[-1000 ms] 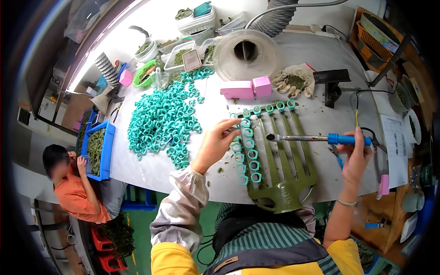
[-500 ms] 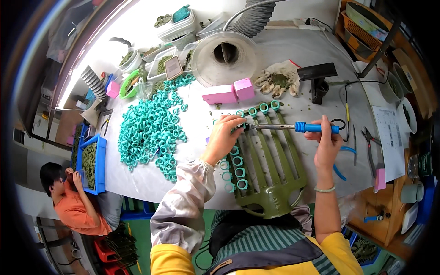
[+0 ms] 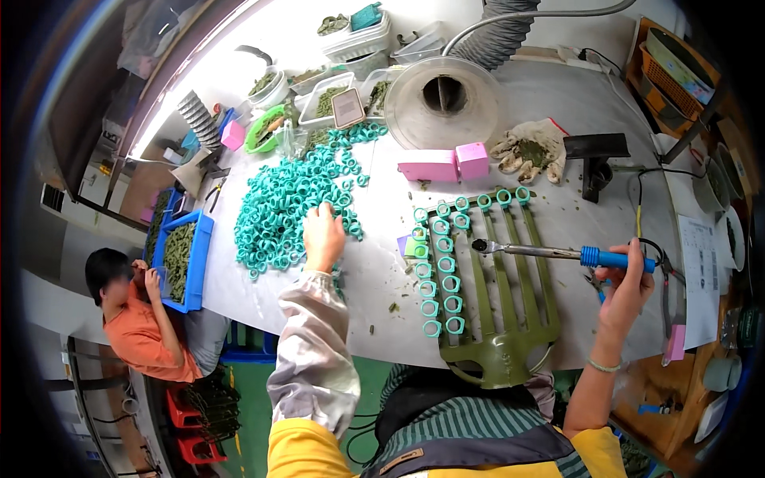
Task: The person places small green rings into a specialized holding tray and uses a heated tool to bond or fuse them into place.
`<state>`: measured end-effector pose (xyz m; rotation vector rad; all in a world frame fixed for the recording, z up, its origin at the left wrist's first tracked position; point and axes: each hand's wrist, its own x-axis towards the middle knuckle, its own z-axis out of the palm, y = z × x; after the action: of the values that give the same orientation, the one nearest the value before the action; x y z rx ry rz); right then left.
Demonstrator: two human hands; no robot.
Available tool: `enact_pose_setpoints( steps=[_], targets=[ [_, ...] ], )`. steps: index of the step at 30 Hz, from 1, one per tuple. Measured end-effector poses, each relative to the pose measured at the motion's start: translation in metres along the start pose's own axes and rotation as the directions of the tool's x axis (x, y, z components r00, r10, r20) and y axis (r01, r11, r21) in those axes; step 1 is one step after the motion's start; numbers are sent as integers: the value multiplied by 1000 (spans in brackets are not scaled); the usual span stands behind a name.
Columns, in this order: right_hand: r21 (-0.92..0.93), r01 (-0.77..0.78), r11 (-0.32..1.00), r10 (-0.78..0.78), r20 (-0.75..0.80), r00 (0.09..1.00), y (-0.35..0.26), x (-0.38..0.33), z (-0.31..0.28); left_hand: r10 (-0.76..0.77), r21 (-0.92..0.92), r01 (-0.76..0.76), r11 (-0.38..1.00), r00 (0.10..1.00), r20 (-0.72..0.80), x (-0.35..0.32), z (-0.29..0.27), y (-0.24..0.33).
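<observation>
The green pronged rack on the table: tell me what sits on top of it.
Teal rings line the green rack along its left prong and far ends. A soldering iron in the right hand hovers above. Rack's near end is partly hidden.

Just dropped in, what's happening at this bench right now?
A person works at a white table. The left hand reaches into the pile of teal rings, fingers down among them. The right hand holds a blue-handled soldering iron, its tip over the olive-green pronged rack. Teal rings already sit along the rack's left and top prongs. Two pink blocks lie beyond the rack. Another person in orange sits at the left by a blue tray.
</observation>
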<state>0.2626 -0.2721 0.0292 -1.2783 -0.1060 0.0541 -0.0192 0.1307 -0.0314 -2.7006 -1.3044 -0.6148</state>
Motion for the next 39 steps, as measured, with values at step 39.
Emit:
enact_pose_setpoints(
  steps=[39],
  targets=[
    [13, -43, 999, 42, 83, 996, 22, -8, 8, 526, -697, -356, 622, 850, 34, -41, -20, 187]
  ],
)
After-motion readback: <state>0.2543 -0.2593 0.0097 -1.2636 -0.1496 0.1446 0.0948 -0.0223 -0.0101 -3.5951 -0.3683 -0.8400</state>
